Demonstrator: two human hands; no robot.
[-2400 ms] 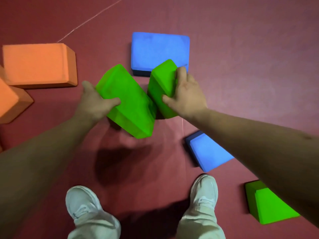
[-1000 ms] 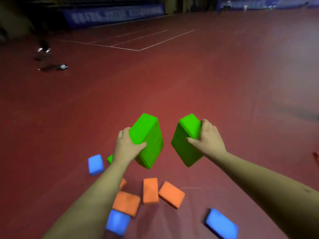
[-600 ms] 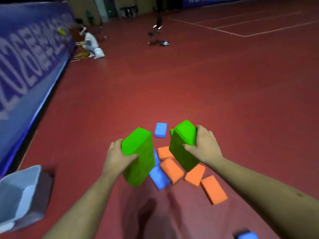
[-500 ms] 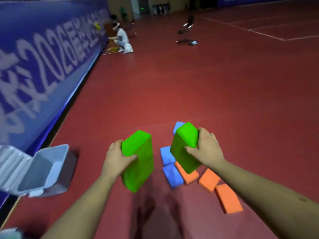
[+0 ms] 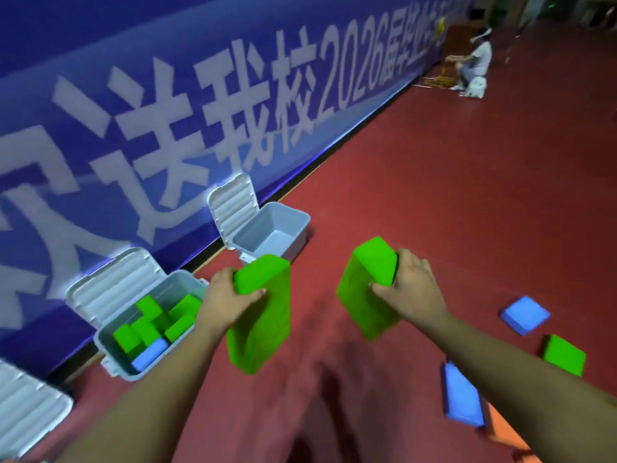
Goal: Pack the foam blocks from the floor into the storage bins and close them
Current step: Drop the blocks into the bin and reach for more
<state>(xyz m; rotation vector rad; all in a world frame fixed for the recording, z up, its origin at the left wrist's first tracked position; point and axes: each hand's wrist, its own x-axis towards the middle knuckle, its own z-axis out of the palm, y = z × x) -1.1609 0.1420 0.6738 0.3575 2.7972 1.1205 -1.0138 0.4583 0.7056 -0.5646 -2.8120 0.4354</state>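
Observation:
My left hand grips a green foam block by its top end, held upright in the air. A second green block is gripped by my right hand, tilted. To the left, a grey storage bin stands with its white lid up; it holds several green blocks and one blue one. An empty grey bin with a raised lid stands beyond my left hand. On the floor at right lie a blue block, a green block and another blue block.
A blue banner wall runs along the left behind the bins. A third white lid shows at the lower left edge. An orange block lies at the lower right. A person crouches far off by the wall. Red floor stretches right.
The view has swung left from the block pile to the wall and bins. Both hands still carry their green blocks, now close to the open bins.

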